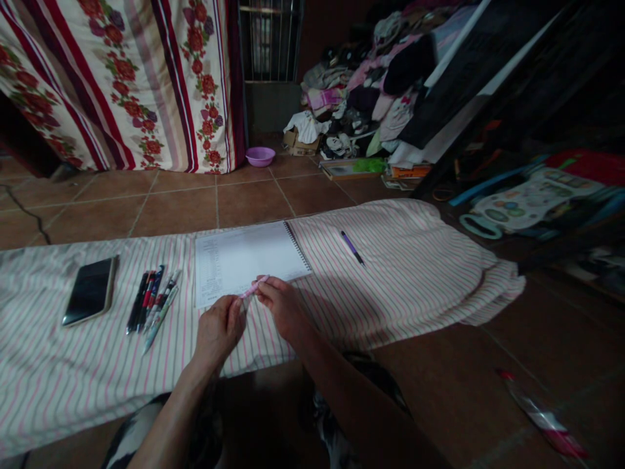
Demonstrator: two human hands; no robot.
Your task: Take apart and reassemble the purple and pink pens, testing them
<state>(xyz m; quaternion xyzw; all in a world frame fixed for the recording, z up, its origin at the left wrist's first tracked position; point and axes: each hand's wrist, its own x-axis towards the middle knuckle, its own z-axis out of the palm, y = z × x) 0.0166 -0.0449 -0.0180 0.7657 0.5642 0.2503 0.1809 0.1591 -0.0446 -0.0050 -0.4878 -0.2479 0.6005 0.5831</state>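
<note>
A pink pen (254, 286) is held between my two hands, over the near edge of a spiral notepad (254, 251) with a white page. My left hand (221, 326) is closed on the pen's left end, and my right hand (280, 305) pinches its right end. The fingertips hide both ends of the pen. To the right of the notepad lies a purple pen (352, 247). Several pens (153, 299) sit in a bunch left of my left hand, with a dark-screened phone (90, 291) farther left.
A striped cloth (400, 260) covers the low table. Behind it on the tiled floor stand a purple basin (260, 156) and a heap of clothes (366, 91). A floral curtain (161, 85) hangs at the back left. A bottle (541, 417) lies on the floor at right.
</note>
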